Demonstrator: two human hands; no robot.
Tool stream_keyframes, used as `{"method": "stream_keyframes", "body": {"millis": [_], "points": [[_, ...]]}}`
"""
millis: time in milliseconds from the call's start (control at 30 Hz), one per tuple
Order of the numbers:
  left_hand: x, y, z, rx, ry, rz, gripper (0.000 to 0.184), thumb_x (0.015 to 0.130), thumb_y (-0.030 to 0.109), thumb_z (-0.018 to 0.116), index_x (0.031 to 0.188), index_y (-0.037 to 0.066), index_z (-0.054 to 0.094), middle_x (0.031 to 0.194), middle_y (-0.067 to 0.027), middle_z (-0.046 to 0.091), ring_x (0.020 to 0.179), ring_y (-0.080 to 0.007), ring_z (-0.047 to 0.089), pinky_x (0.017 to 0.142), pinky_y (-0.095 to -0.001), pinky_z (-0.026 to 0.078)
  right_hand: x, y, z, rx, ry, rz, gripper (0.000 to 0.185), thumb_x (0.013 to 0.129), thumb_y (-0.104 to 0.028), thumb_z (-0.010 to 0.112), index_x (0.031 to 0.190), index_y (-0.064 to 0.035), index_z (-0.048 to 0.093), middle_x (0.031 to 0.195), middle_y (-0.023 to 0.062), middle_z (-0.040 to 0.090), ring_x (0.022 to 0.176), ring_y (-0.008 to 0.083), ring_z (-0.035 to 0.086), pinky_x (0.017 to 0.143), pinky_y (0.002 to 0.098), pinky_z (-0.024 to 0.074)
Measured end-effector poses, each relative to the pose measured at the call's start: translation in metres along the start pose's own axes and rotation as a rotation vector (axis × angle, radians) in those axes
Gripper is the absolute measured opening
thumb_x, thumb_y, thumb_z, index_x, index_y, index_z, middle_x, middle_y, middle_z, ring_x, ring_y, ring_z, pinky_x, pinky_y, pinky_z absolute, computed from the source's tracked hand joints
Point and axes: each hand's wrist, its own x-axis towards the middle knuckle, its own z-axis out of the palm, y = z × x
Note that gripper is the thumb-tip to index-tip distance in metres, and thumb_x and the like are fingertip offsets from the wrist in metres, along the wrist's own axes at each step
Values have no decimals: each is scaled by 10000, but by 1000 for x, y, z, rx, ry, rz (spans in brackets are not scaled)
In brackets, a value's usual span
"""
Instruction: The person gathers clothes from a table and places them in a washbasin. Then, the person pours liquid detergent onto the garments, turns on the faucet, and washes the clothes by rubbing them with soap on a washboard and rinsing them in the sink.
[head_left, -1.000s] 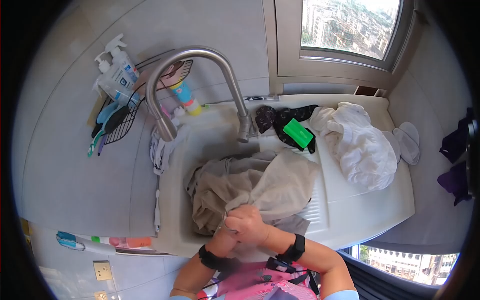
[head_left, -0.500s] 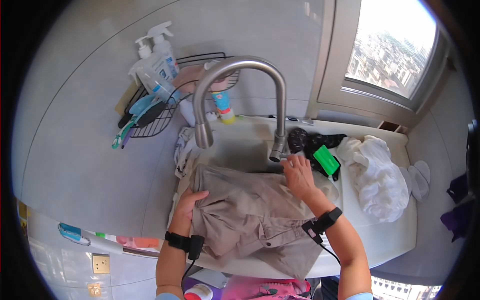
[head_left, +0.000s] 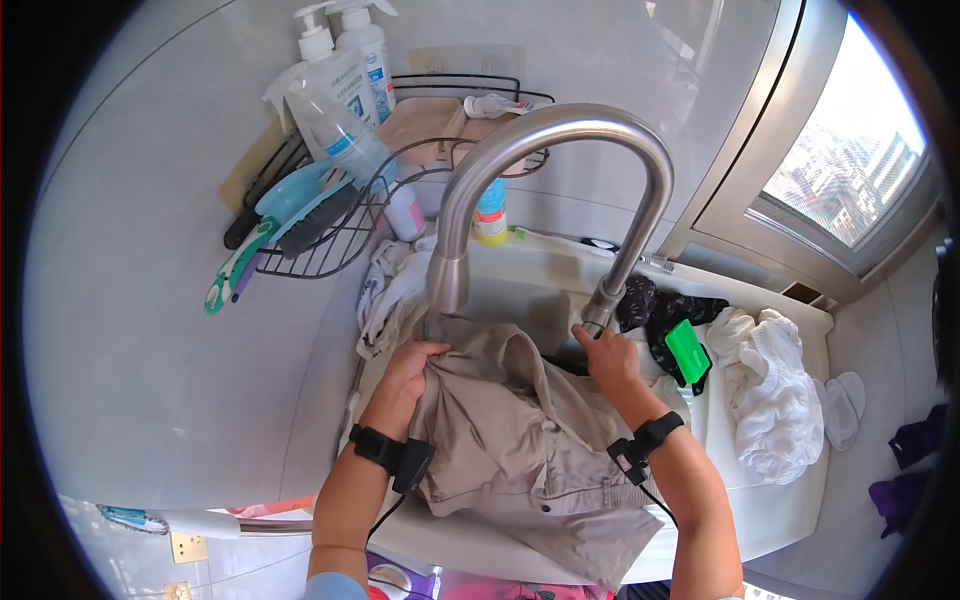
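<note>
Beige trousers (head_left: 500,420) lie spread across the white sink (head_left: 790,510), with the waistband and a button toward the front. My left hand (head_left: 408,372) grips the upper left part of the cloth, below the spout of the steel faucet (head_left: 655,160). A clear stream seems to fall from the spout onto the fabric. At the faucet's base my right hand (head_left: 608,358) has its fingers closed on the small handle, which they partly hide. Both wrists wear black straps.
A wire rack (head_left: 330,250) with bottles and brushes hangs at the left. On the sink's right side lie dark cloth (head_left: 668,312), a green bar (head_left: 687,351) and white cloth (head_left: 775,400). White slippers (head_left: 843,410) stand beyond, near the window (head_left: 850,150).
The hands have parted from the bunched, wrung cloth; the trousers are now spread open. My right hand has moved up to the faucet handle. The view has shifted left.
</note>
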Motion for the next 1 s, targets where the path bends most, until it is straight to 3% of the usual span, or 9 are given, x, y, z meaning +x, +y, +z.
{"method": "stream_keyframes", "body": {"millis": [233, 400, 467, 567, 667, 733, 833, 933, 1000], "points": [[6, 15, 20, 2, 47, -64, 271, 747, 9, 564, 1011, -24, 516, 919, -122, 589, 804, -237, 591, 747, -354, 491, -6, -15, -28, 66, 250, 8, 366, 775, -120, 500, 1138, -165, 498, 934, 155, 531, 920, 284, 521, 784, 400, 424], [38, 16, 19, 33, 97, 111, 232, 781, 47, 537, 996, -39, 523, 903, -140, 579, 797, -256, 587, 725, -380, 504, 13, -87, -52, 624, 513, -229, 318, 750, -131, 526, 1059, -56, 538, 1062, 150, 527, 995, 320, 480, 862, 418, 377], [28, 22, 29, 101, 74, 130, 257, 796, 70, 536, 1025, -44, 512, 916, -136, 576, 822, -245, 580, 741, -372, 498, 20, -116, -21, 897, 207, -154, 286, 754, -151, 520, 1020, -53, 562, 1023, 149, 555, 986, 306, 501, 862, 409, 387], [16, 31, 19, 296, 49, 147, 311, 819, 110, 535, 1078, -57, 489, 960, -127, 571, 888, -222, 561, 781, -360, 478, 1, -146, 32, 796, -18, -501, 265, 779, -175, 492, 988, -32, 571, 983, 152, 569, 964, 326, 511, 854, 380, 392], [6, 29, 2, 416, 105, 195, 333, 839, 140, 532, 1112, -42, 478, 1009, -107, 564, 929, -193, 545, 802, -333, 455, 24, -145, 46, 1240, -215, -306, 269, 788, -176, 457, 950, -2, 582, 994, 156, 579, 972, 329, 525, 837, 368, 405], [-1, 34, 1, 327, 88, 149, 312, 852, 150, 522, 1124, -1, 486, 1044, -87, 556, 934, -169, 546, 806, -301, 446, 45, -141, 4, 1345, 65, 125, 278, 791, -190, 457, 902, 28, 588, 919, 168, 606, 882, 302, 574, 784, 351, 429], [-22, 39, 23, 543, 95, 92, 374, 845, 220, 549, 1110, -39, 498, 1018, -94, 567, 935, -159, 525, 762, -296, 436, 94, -166, 4, 1668, 190, 177, 283, 798, -204, 483, 868, 39, 610, 792, 161, 615, 746, 264, 588, 729, 342, 442], [-17, 39, 17, 564, 11, 190, 386, 836, 262, 564, 1081, -34, 526, 999, -85, 578, 932, -144, 529, 770, -280, 430, 100, -147, -36, 1431, -439, -111, 322, 845, -217, 457, 1067, -3, 550, 969, 135, 600, 846, 228, 577, 766, 329, 440], [-20, 44, 17, 574, 37, 232, 372, 826, 259, 578, 1050, -36, 545, 969, -78, 590, 898, -143, 545, 764, -278, 430, 104, -144, -24, 1349, -256, -302, 292, 809, -239, 528, 948, 6, 606, 799, 96, 595, 706, 190, 546, 671, 322, 432]]}}
